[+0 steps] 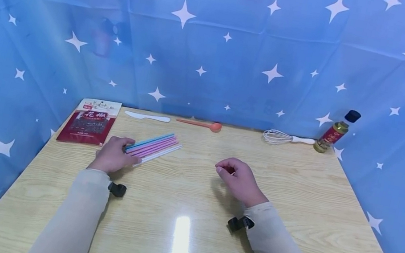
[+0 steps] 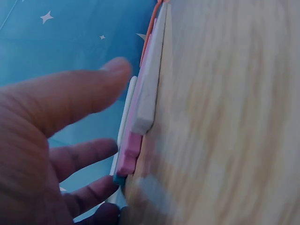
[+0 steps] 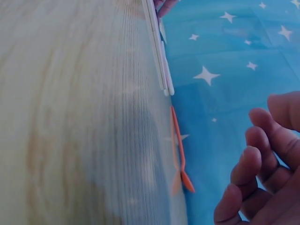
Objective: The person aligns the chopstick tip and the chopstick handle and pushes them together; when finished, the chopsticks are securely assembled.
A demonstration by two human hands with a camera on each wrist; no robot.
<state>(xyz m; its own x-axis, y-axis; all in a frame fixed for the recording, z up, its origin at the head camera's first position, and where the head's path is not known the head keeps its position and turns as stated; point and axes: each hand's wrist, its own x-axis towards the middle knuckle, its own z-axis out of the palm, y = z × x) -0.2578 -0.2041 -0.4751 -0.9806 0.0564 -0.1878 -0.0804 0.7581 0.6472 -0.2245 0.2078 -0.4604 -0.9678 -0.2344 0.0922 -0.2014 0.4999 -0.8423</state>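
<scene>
A row of slim chopsticks (image 1: 154, 145) in blue, pink and white lies slanted on the wooden table, left of centre. My left hand (image 1: 116, 154) is at their near ends, with thumb and fingers spread on either side. In the left wrist view the thumb stands apart from the white chopstick (image 2: 147, 96), while fingertips are close to the pink ends (image 2: 129, 159); whether they touch cannot be told. Over the table right of centre is my right hand (image 1: 239, 180), its fingers loosely bent and holding nothing. The right wrist view shows those relaxed fingers (image 3: 248, 166) too.
Along the back edge lie a white knife (image 1: 147, 116), an orange spoon (image 1: 212, 126) and a whisk (image 1: 286, 138). An oil bottle (image 1: 332, 136) stands at the back right corner. A red and white spice packet (image 1: 89, 122) lies back left. A starry blue curtain (image 1: 216, 47) borders the table.
</scene>
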